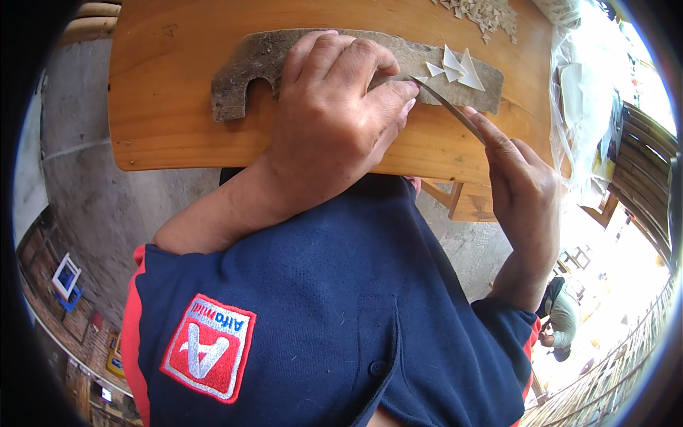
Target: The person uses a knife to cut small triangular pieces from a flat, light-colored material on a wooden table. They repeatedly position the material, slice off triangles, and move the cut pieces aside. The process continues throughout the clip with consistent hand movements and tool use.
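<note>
A worn grey-brown wooden board [420, 60] with a notch at its left lies on the table. Over its middle rests my left hand [338, 99], fingers bent and closed together, its thumb tip beside a tiny white sliver. Whatever those fingers hold is hidden. My right hand [523, 174] grips a thin, dark-bladed knife [455, 112], index finger stretched along the back of the blade. The blade's tip reaches the left thumb's end. Several thin white triangular pieces [469, 73] lie on the board's right part, beyond the blade.
The orange-brown wooden table [178, 92] carries a heap of small whitish chips [487, 14] at the far right. Clear plastic sheeting [569, 107] hangs along its right edge. Another person [562, 313] is farther off at the right. Below is a grey concrete floor [99, 199].
</note>
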Motion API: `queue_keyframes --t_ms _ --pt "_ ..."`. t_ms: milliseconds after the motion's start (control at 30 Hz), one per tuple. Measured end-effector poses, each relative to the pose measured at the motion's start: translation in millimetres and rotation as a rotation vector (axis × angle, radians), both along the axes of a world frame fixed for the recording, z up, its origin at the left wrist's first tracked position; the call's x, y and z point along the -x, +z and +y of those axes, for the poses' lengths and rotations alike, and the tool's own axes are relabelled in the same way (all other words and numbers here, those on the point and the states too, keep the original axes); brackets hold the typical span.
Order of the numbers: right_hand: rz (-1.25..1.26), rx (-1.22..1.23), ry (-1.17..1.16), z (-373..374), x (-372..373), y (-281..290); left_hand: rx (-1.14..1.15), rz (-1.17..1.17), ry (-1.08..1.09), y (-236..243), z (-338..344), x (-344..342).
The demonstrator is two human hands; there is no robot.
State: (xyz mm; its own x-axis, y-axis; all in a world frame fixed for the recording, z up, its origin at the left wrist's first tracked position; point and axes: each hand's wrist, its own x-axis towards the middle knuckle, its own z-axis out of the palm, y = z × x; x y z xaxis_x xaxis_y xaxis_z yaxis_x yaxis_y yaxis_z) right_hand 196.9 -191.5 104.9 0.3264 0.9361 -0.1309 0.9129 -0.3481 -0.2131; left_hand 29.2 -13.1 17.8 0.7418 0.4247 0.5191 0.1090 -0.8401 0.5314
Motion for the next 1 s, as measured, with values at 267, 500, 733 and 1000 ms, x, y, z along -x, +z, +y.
queue_keyframes --t_ms 267,500,733,1000 --pt "0.061 0.096 0.019 6 -5 5 0.003 -0.016 -0.015 -2 1 -1" --pt "0.147 0.049 -0.034 0 -3 -2 -0.015 0.005 0.01 0 1 -4" --pt "0.283 -0.156 -0.179 -14 8 -17 0.009 0.016 0.06 2 -2 -8" --pt "0.302 -0.064 -0.218 -21 17 -13 0.022 -0.006 0.102 -2 2 -10"
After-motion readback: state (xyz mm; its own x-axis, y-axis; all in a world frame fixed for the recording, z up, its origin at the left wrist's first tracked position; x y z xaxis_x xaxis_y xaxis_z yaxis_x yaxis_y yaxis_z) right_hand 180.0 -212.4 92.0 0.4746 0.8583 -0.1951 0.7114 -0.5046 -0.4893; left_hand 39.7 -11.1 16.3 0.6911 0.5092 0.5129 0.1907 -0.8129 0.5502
